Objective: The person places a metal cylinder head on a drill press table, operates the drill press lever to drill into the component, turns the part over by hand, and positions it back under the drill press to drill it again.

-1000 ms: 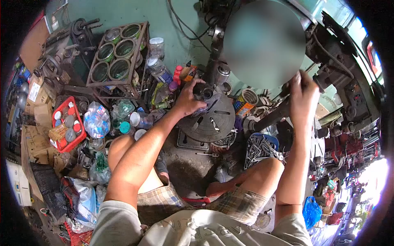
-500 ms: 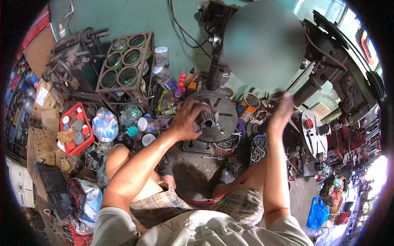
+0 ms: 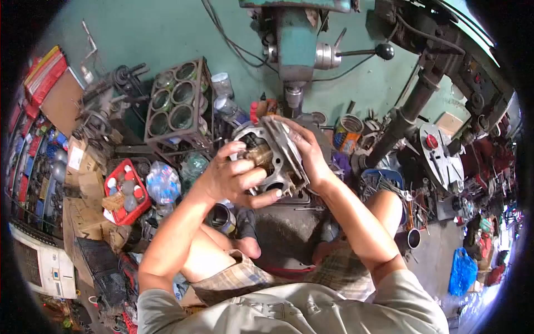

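Note:
A greasy metal engine part that looks like a cylinder head (image 3: pixel 281 153) is held up in front of my chest, tilted, with bolt holes and a brownish hollow showing. My left hand (image 3: pixel 228 181) grips its left side, fingers curled into and around the hollow. Along the far right side, my right hand (image 3: pixel 308 153) is wrapped round the flat finned edge. Just beyond the part hangs the chuck (image 3: pixel 293 96) of a green drill press (image 3: pixel 303 47). The hands and the part largely cover the press's round table.
A lever with a black knob (image 3: pixel 385 52) sticks out right of the press. At left stand a metal rack of round holders (image 3: pixel 177 99) and a red basket (image 3: pixel 127 192). A blue tray of metal pieces (image 3: pixel 384 177) lies by my right knee. A blue bag (image 3: pixel 463 271) is at far right.
My right hand has come in from the right onto the metal part. The part is now lifted and turned toward me in both hands; before, my left hand was on a part at the round table.

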`<state>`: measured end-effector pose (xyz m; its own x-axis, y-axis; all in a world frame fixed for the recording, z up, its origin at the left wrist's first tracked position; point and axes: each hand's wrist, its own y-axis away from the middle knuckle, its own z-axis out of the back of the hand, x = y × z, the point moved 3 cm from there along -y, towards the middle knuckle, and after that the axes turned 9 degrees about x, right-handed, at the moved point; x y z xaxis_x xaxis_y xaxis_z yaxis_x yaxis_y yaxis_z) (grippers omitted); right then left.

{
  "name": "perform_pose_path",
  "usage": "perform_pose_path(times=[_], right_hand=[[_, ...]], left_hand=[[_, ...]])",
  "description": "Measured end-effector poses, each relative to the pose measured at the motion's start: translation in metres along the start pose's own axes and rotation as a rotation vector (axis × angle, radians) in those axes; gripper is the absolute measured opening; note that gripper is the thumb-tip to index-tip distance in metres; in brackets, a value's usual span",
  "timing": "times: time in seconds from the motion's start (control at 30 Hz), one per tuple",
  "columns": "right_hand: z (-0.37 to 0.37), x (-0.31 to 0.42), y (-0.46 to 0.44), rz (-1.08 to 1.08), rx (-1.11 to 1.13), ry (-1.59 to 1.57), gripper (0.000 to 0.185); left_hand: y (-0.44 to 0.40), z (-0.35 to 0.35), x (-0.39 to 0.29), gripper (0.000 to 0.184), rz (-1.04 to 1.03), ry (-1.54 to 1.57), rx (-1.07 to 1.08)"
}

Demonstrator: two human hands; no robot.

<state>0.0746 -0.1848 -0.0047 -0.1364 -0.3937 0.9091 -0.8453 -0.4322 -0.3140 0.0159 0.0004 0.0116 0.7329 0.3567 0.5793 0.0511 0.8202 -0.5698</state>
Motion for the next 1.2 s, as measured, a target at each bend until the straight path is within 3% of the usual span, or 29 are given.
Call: perform_pose_path(times=[0.03,0.1,0.13,0.17,0.67,1.2], right_hand=[[-0.006,-0.004,0.003,-0.094,0.035,-0.059,0.054],[-0.011,-0.009,-0.007,-0.484,0.091,-0.518,0.06],[-0.016,-0.009,-0.008,-0.455,0.083,-0.547,0.064],[-0.02,-0.008,-0.002,-0.499,0.098,-0.551,0.066],[-0.045,-0.053,-0.008,-0.486,0.14,-0.557,0.068],[-0.041,-0.061,-0.019,-0.456,0.148,-0.684,0.063]], left_hand=[[0.002,0.003,-0.007,0.057,0.043,0.033,-0.044],[0.002,0.001,0.007,0.071,0.439,0.382,0.061],[0.0,0.002,0.008,0.08,0.638,0.462,-0.004],[-0.002,0.008,0.008,0.077,0.738,0.548,-0.052],[0.015,0.029,0.01,0.07,0.91,0.548,0.061],[0.001,0.031,0.011,0.069,0.864,0.419,0.151]])
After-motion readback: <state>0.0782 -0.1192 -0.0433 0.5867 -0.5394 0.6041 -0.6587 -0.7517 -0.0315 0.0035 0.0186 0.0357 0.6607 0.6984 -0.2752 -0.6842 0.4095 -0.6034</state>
